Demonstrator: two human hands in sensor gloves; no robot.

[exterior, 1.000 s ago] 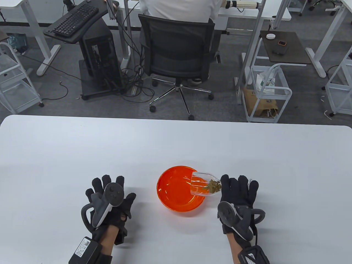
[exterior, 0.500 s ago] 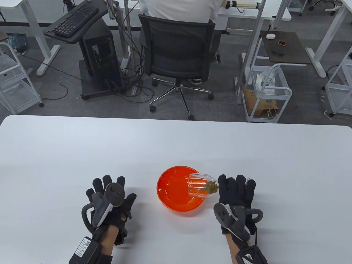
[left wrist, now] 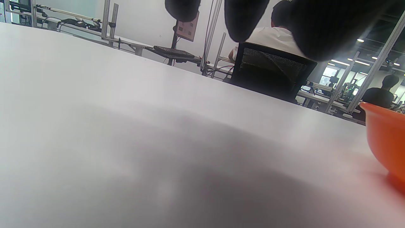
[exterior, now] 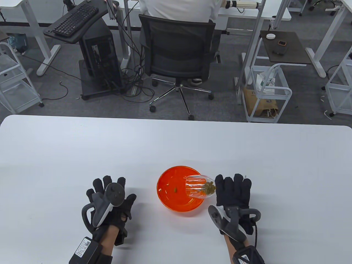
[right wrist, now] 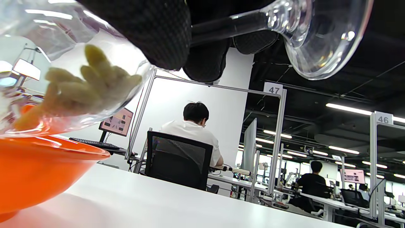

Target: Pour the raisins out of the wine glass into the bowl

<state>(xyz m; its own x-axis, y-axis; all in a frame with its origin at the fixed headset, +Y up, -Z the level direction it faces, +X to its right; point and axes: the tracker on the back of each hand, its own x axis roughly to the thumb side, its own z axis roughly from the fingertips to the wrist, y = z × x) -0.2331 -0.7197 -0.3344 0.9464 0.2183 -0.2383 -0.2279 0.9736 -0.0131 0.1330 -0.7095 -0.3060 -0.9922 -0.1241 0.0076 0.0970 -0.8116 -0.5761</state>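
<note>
the orange bowl sits on the white tabletop, and everything else is easiest placed from it. the wine glass lies tipped on its side over the bowl's right half, mouth toward the bowl's middle and out over the inside, its foot away to the right. the right hand, just right of the bowl, grips the glass by the stem, its fingers wrapped round it up against the base of the cup, as the right wrist view shows. most of the raisins are bunched in the rounded end of the cup nearest that hand, pale and clumped together, and a single one lies on the bowl's floor, so i'd judge the pour barely begun. the glass looks thin, hard and smooth, light with so little in it, and likely to chip if its lip knocks the bowl's rim; the stem under the cup seems the sound place to hold, since it leaves the mouth free and gives the wrist the turn. the raisins look sticky and may cling, then let go all at once, so a steeper tilt or a small shake is probably called for. the left hand rests well to the left of the bowl, fingers spread flat on the tabletop, holding nothing.
</note>
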